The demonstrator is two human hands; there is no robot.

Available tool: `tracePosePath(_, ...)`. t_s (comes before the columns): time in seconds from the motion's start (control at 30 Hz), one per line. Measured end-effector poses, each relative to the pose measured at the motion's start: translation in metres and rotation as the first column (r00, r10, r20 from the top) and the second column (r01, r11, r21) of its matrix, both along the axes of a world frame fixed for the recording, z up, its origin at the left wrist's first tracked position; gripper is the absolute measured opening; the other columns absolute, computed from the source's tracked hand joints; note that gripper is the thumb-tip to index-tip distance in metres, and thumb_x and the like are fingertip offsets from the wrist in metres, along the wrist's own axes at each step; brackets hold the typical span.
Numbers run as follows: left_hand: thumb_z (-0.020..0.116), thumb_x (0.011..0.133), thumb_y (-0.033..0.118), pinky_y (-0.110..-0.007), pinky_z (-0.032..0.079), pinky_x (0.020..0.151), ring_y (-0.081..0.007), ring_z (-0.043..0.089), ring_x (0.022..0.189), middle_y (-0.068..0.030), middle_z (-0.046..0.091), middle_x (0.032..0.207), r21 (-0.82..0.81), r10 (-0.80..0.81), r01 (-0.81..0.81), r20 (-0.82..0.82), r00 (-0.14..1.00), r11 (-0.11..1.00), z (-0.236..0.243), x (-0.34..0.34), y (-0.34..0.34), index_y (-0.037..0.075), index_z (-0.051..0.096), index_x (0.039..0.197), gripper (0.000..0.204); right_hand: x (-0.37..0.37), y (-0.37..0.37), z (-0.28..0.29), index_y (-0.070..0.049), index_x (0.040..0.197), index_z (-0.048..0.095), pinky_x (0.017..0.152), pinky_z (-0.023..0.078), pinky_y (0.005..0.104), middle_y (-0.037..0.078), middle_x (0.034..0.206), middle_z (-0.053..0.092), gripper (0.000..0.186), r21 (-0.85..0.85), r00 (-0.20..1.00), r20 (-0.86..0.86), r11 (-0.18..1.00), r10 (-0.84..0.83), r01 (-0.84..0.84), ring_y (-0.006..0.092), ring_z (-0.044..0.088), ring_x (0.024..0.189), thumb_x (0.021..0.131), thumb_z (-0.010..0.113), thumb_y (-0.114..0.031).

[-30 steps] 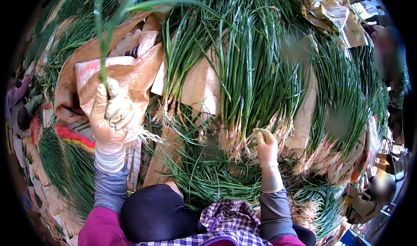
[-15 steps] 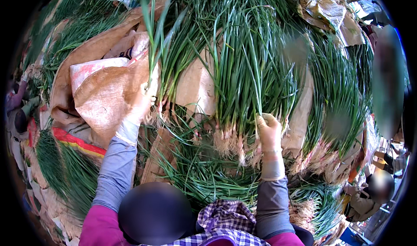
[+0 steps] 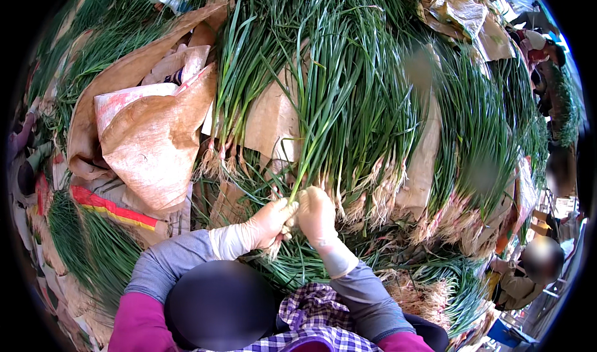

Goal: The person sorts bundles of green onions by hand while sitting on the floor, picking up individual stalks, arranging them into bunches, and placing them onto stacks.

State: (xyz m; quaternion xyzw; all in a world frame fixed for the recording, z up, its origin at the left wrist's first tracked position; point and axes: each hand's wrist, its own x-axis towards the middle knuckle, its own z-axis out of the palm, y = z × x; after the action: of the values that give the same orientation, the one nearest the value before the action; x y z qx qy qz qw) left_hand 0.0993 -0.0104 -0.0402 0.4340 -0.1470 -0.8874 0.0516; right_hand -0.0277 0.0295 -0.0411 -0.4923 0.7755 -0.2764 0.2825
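Observation:
My gloved left hand (image 3: 271, 223) and gloved right hand (image 3: 314, 214) meet at low centre, closed round the base of a green onion (image 3: 300, 175). Its pale roots hang below my left fingers, and its long leaves point up and away from me. Just beyond my hands lie rows of green onions (image 3: 354, 109), roots toward me, with pieces of brown paper (image 3: 270, 116) between bunches. More loose greens (image 3: 292, 265) lie beneath my forearms.
A crumpled brown sack (image 3: 152, 141) lies at left. More onion bunches (image 3: 93, 252) are at lower left, others (image 3: 472, 147) at right. A crumpled bag (image 3: 460, 13) is at upper right. Other people (image 3: 522, 283) are at the right rim and the left rim (image 3: 22, 141).
My left hand has moved right and then down toward me with the onion. My right hand has left the row, moving left to join it at low centre.

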Motion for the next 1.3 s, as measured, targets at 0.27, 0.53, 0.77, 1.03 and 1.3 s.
tracePosePath(0.27,0.040,0.096,0.035,-0.022,0.035,0.048,-0.0041,0.033,0.049,0.0063,0.036,0.063,-0.111,0.085,-0.135,-0.369,0.926,0.985,0.028,0.025,-0.022,0.012,0.049,0.093,0.025,-0.062,0.020,0.011,-0.003,0.074,0.054,0.054,0.050,0.0346,0.011,0.069,0.060,0.027,0.063,0.952,-0.053,0.953,0.300,-0.297,0.0213,0.060,0.057,0.093,0.043,-0.018)
tracePosePath(0.53,0.048,0.090,0.006,-0.048,0.048,0.087,-0.0119,0.053,0.080,-0.0042,0.051,0.100,0.018,0.237,-0.253,-0.421,0.876,0.967,-0.011,0.035,-0.036,0.014,0.022,0.141,0.058,-0.038,-0.033,-0.022,-0.001,0.079,0.060,0.063,0.051,0.0404,0.017,0.074,0.063,0.025,0.303,0.926,-0.197,0.918,0.322,-0.255,0.0318,0.064,0.069,0.090,0.048,-0.021)
tracePosePath(0.77,0.045,0.094,0.012,-0.014,0.034,0.044,-0.0038,0.043,0.050,-0.0088,0.058,0.093,-0.251,0.121,-0.271,-0.487,0.865,0.929,0.025,0.031,-0.034,0.020,0.023,0.141,0.053,-0.046,-0.087,-0.053,0.001,0.101,0.055,0.059,0.054,0.0356,0.014,0.084,0.064,0.020,0.197,0.998,-0.066,0.980,-0.018,0.031,0.0248,0.065,0.067,0.084,0.056,-0.010)
tracePosePath(1.03,0.050,0.093,0.014,-0.027,0.053,0.066,-0.0147,0.062,0.073,-0.0046,0.059,0.083,-0.500,-0.070,-0.004,-0.129,0.989,0.866,-0.024,0.009,-0.004,0.006,0.047,0.096,0.010,-0.037,-0.013,0.026,0.001,0.101,0.052,0.062,0.047,0.0235,0.009,0.083,0.062,0.018,0.230,0.501,0.840,0.973,-0.208,0.019,0.0126,0.059,0.068,0.087,0.059,-0.008)
tracePosePath(1.3,0.051,0.090,0.006,-0.028,0.053,0.061,-0.0165,0.063,0.070,-0.0082,0.058,0.078,-0.219,-0.022,-0.015,-0.164,0.986,0.976,-0.004,0.016,-0.002,0.006,0.040,0.094,0.012,-0.027,-0.020,-0.002,-0.001,0.113,0.054,0.053,0.037,0.0162,-0.002,0.082,0.058,0.030,0.353,0.310,0.873,0.927,-0.376,0.129,0.0040,0.047,0.061,0.089,0.059,-0.017)
